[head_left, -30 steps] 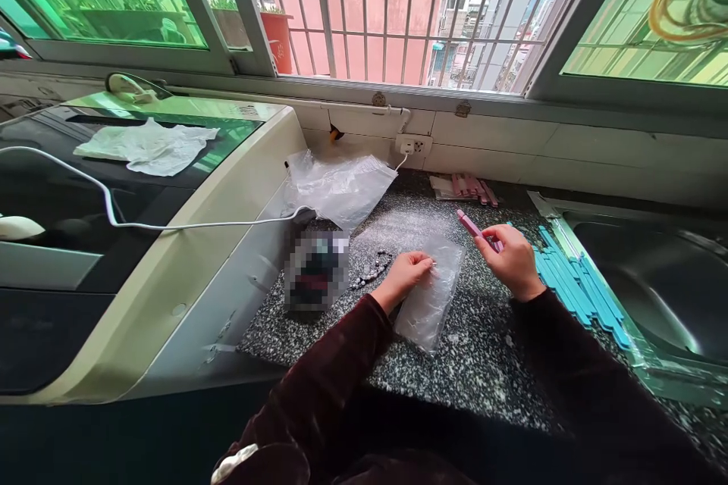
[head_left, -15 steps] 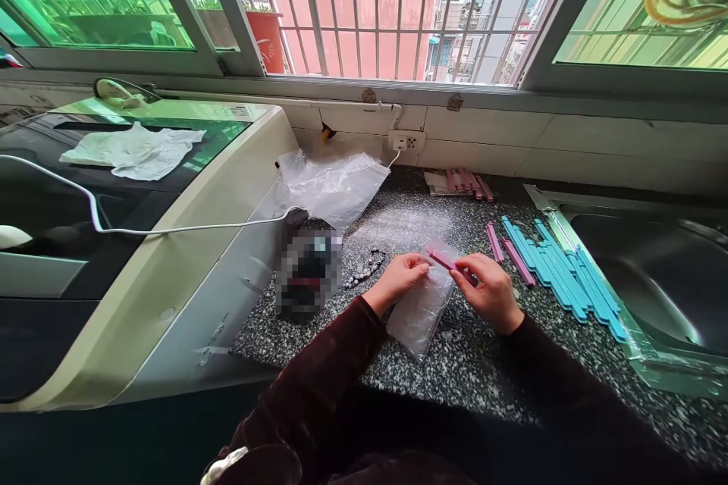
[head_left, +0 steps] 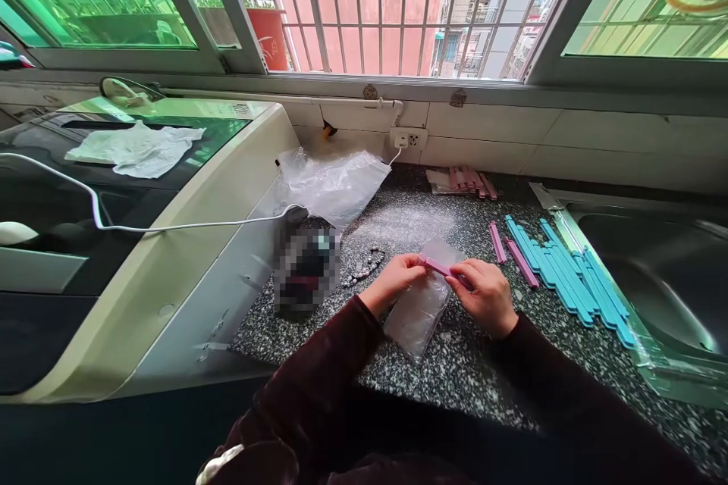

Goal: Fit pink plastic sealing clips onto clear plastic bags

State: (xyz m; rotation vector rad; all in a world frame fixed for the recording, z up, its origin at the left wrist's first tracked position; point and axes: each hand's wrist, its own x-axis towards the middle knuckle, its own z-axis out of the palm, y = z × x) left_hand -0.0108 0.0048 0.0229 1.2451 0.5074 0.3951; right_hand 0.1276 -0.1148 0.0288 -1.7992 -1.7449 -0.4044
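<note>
A slim pink plastic bag clip (head_left: 437, 266) lies slantwise between my two hands, over a clear plastic bag (head_left: 418, 318). My right hand (head_left: 483, 292) is closed round the clip's right end, thumb and fingers pinching it. Closed at the clip's left end is my left hand (head_left: 395, 280), its fingertips against the clip; whether they also pinch the bag I cannot tell. The bag's upper part shows behind the clip, and its lower part hangs or lies toward the counter's front. Two loose pink clips (head_left: 522, 263) lie right of my right hand, beside several blue clips (head_left: 560, 269).
More pink clips (head_left: 472, 182) lie on a small packet near the wall. A steel sink (head_left: 654, 258) is at right. Left stand a large appliance (head_left: 227, 242), a crumpled clear bag (head_left: 335, 182), a blurred dark object (head_left: 307, 269) and a beaded string (head_left: 364, 270) on the speckled counter (head_left: 409, 223).
The pink clip has shifted slightly left and down, and its left end now meets my left fingertips. My right hand has moved a little left with it. The view has shifted slightly.
</note>
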